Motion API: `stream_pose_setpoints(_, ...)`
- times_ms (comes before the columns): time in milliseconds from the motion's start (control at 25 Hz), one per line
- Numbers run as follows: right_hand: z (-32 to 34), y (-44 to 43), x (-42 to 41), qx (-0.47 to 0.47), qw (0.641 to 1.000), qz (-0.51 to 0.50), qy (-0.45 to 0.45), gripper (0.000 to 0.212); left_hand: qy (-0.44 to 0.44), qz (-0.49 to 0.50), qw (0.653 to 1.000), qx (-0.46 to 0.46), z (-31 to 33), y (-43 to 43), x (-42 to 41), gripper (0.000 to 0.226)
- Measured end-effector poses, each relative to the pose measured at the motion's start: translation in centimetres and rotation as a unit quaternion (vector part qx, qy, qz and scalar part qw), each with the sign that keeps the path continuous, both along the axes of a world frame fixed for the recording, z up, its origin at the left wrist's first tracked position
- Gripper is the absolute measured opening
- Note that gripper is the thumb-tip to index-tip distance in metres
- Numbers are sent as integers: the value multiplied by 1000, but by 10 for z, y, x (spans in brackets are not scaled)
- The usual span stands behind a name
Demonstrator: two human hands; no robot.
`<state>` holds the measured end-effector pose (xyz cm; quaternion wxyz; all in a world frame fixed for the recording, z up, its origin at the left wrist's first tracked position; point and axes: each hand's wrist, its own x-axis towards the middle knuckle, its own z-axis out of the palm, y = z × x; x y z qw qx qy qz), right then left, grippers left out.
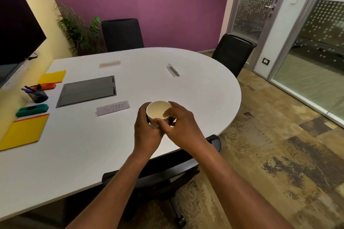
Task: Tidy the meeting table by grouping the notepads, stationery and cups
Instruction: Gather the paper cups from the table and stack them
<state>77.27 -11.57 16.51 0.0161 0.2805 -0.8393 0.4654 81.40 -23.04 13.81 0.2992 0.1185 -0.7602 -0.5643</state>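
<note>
A cream paper cup (157, 108) is held above the white table (195, 87), near its front right edge. My left hand (146, 132) wraps round its left side and my right hand (178, 122) pinches its near rim. At the far left lie a yellow notepad (24, 132), a green eraser (32, 110), a black mesh pen holder (38, 94) with pens, an orange eraser (48, 86) and a second yellow notepad (52, 77).
A grey cable hatch (87, 91) is set into the table, with a paper label (112, 110) in front of it. Black chairs stand at the far side (122, 34), far right (233, 52) and under the near edge (167, 169). A dark screen (16, 24) hangs on the left.
</note>
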Motion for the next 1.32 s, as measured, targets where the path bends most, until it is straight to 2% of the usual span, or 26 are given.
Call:
stream_pose_setpoints(240,-8,37,-54,-18,999,44,-14,46,19,37,999,-17,-8,40,-49,64)
stream_pose_setpoints(440,-9,107,-108,45,990,131,-8,81,22,86,994,-64,-11,111,-86,65)
stream_pose_setpoints(680,7,150,-170,88,977,192,-17,92,2,146,988,-50,-1,173,-132,59)
stream_pose_setpoints(1040,-9,117,-240,58,974,212,-49,57,-59,177,981,-43,-21,148,-189,64)
stream_pose_setpoints(1200,-16,84,-271,30,971,230,-54,53,-62,185,980,-38,-26,117,-216,66)
stream_pose_setpoints(1320,-14,57,-288,2,971,236,-48,61,-65,194,978,-49,-24,93,-232,67)
